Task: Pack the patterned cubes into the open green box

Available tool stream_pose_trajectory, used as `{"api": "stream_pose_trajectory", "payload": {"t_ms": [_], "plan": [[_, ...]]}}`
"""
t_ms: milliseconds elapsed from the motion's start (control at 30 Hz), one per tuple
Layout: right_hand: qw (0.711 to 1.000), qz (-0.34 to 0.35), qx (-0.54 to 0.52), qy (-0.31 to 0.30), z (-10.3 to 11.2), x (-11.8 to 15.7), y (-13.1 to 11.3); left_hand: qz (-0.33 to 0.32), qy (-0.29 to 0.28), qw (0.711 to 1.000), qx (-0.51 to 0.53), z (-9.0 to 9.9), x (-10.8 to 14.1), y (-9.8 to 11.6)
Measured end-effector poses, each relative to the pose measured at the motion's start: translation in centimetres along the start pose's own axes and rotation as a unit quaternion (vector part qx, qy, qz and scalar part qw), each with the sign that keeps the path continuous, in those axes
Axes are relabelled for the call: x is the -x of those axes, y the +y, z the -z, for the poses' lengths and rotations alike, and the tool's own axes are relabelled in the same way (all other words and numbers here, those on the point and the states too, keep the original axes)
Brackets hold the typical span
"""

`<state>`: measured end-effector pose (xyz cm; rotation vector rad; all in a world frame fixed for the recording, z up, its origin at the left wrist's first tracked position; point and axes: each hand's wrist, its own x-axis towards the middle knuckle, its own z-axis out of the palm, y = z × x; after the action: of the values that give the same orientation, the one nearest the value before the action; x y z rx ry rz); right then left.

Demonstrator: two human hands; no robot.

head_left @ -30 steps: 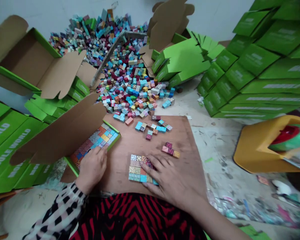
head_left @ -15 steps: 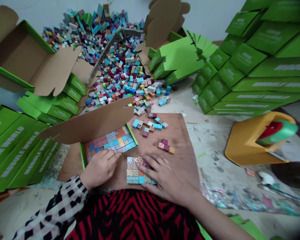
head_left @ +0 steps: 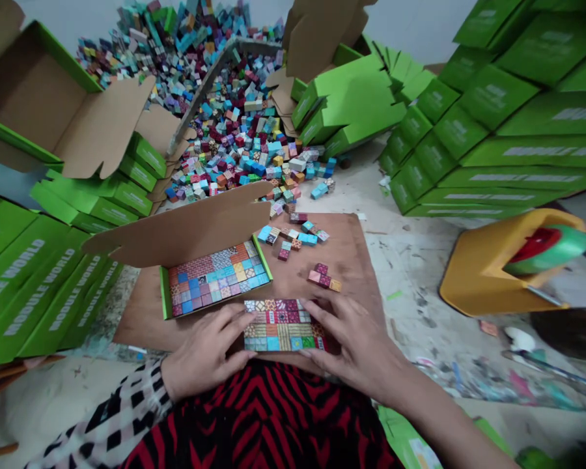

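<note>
A flat rectangle of patterned cubes (head_left: 284, 326), packed side by side in rows, lies near my body on a brown board. Around its left end, my left hand (head_left: 209, 345) presses with fingertips and thumb. My right hand (head_left: 346, 339) grips the other end, fingers on the far edge and thumb on the near one, hiding part of that end. Just beyond my left hand sits an open green box (head_left: 165, 293), its cardboard lid (head_left: 185, 225) raised. Rows of similar cubes (head_left: 215, 277) fill the box.
Loose cubes (head_left: 286, 244) and a small cluster (head_left: 322, 277) lie on the brown board (head_left: 356, 247). Behind is a large cube heap (head_left: 239, 130). Green boxes stand stacked at left (head_left: 43, 280) and right (head_left: 493, 143). A yellow tape dispenser (head_left: 469, 273) is at right.
My left hand has moved from the green box's front edge to the left end of the cube rectangle. My right hand has shifted right, uncovering more cubes. The camera view has shifted slightly.
</note>
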<state>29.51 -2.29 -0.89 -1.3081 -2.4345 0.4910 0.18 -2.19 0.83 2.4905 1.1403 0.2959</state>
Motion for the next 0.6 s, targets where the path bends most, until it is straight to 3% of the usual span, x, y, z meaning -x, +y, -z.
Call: {"api": "stream_pose_trajectory", "payload": {"t_ms": [67, 167, 400, 600], "plan": [[0.999, -0.021, -0.013, -0.024, 0.3, 0.5, 0.2, 0.048, -0.054, 0.997, 0.03, -0.5, -0.1, 0.1], [0.998, -0.017, -0.036, -0.049, -0.1, 0.6, 0.3, 0.084, -0.092, 0.99, 0.058, -1.2, -0.5, -0.2], [0.994, -0.03, -0.064, -0.086, -1.9, 0.3, 0.9, 0.063, -0.105, 0.986, 0.109, -1.5, -1.8, -0.1], [0.991, -0.052, -0.065, -0.109, -2.1, 0.8, 1.3, 0.048, -0.123, 0.984, 0.122, -0.9, -2.4, 0.3]]}}
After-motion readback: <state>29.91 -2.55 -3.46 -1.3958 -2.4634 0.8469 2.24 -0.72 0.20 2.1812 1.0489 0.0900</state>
